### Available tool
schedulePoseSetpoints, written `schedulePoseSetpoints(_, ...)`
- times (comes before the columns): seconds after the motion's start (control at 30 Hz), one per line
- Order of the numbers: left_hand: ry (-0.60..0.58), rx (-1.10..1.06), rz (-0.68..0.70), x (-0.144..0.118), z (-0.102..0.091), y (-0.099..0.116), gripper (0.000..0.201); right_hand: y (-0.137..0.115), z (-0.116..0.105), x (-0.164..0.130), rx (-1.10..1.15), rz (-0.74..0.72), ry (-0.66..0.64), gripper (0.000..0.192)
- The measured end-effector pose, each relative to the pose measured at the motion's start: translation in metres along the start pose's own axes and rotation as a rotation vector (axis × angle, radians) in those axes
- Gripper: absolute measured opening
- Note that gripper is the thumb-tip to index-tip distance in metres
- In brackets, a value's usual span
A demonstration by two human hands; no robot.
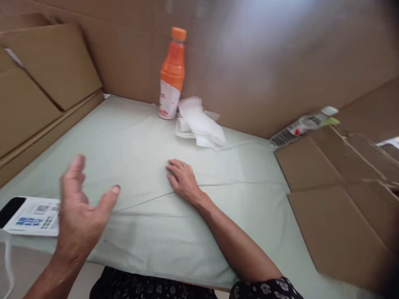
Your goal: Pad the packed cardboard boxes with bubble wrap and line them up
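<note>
My left hand (82, 203) is raised over the left part of the cloth-covered table, thumb and fingers spread apart and nothing between them. Behind it lies a white device with a black end and printed labels (34, 216), partly covered by the hand; a white cable (8, 265) hangs from it. My right hand (183, 178) rests palm down on the pale green cloth (131, 145), fingers loosely bent and holding nothing I can see. Beyond it are a crumpled white plastic bag or wrap (201, 124) and an upright orange bottle (173, 72) with an orange cap.
A cardboard wall (243, 74) stands along the back. Folded cardboard panels (52, 62) rise on the left. On the right, cardboard flaps (339, 224) lie over the table edge, with a tilted clear bottle (304, 126) behind them. A long crease crosses the cloth.
</note>
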State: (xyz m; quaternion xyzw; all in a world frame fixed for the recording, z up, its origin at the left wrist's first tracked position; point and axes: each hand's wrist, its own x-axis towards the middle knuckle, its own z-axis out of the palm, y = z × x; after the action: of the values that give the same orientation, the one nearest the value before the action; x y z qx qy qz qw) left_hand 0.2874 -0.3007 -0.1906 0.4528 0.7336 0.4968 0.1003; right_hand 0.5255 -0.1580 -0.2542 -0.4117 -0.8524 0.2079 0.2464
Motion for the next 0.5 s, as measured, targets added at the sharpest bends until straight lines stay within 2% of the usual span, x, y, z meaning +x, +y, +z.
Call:
schedulePoseSetpoints(0.07, -0.166, 0.006, 0.038, -0.007, 0.038, 0.023, 0.088, -0.007, -0.005, -0.018, -0.063, -0.03, -0.065, 0.033)
schedulePoseSetpoints(0.13, -0.285, 0.036, 0.115, -0.001, 0.076, 0.036, 0.078, -0.011, -0.012, -0.038, -0.135, -0.072, -0.128, 0.035)
schedulePoseSetpoints(0.23, -0.417, 0.096, 0.252, 0.01, 0.13, 0.038, 0.062, -0.008, -0.031, -0.07, -0.172, -0.102, -0.16, 0.034)
schedulePoseSetpoints(0.3, -0.513, 0.158, 0.35, 0.01, 0.156, 0.03, 0.053, 0.0, -0.053, -0.093, -0.192, -0.065, -0.13, 0.029)
schedulePoseSetpoints(0.33, -0.541, 0.186, 0.401, 0.008, 0.164, 0.025, 0.05, 0.004, -0.069, -0.106, -0.217, -0.025, -0.081, 0.027)
schedulePoseSetpoints(0.4, -0.558, 0.214, 0.493, 0.001, 0.172, 0.015, 0.045, 0.01, -0.11, -0.134, -0.312, 0.087, 0.102, 0.026)
schedulePoseSetpoints(0.5, -0.54, 0.183, 0.538, -0.006, 0.168, 0.007, 0.04, 0.019, -0.193, -0.183, -0.558, 0.29, 0.475, 0.034)
